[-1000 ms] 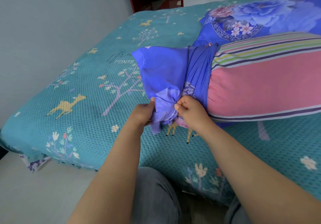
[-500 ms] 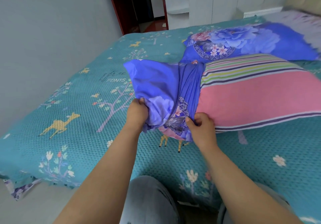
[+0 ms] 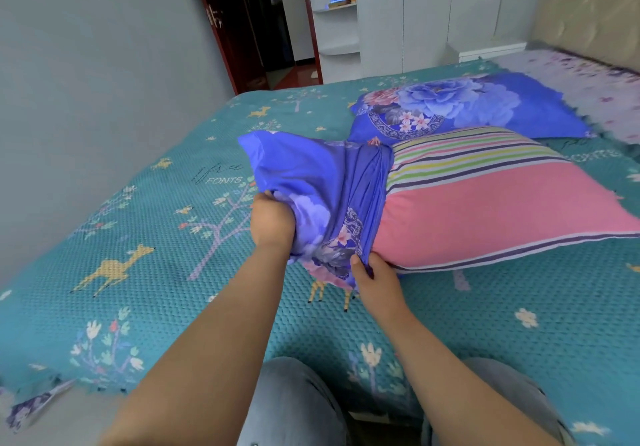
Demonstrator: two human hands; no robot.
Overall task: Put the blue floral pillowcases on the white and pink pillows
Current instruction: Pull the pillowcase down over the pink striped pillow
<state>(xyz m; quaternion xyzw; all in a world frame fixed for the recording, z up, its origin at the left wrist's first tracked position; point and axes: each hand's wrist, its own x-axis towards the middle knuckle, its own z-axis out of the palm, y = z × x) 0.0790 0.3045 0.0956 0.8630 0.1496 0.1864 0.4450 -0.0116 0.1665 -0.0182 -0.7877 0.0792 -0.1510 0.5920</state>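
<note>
A pink pillow with coloured stripes lies across the bed. Its left end is inside a bunched blue floral pillowcase, which covers only that end. My left hand grips the bunched fabric on the near left side. My right hand pinches the lower edge of the pillowcase where it meets the pillow's near corner. Behind it lies a second pillow fully covered in a blue floral pillowcase.
The bed has a teal quilted bedspread with deer and tree prints. A grey wall runs along the left. An open doorway and white wardrobe stand beyond the bed. My knees are at the bed's near edge.
My hands have moved apart: the left went up along the bunched fabric, the right down to the pillow's near corner. The view has tilted up, showing more of the room.
</note>
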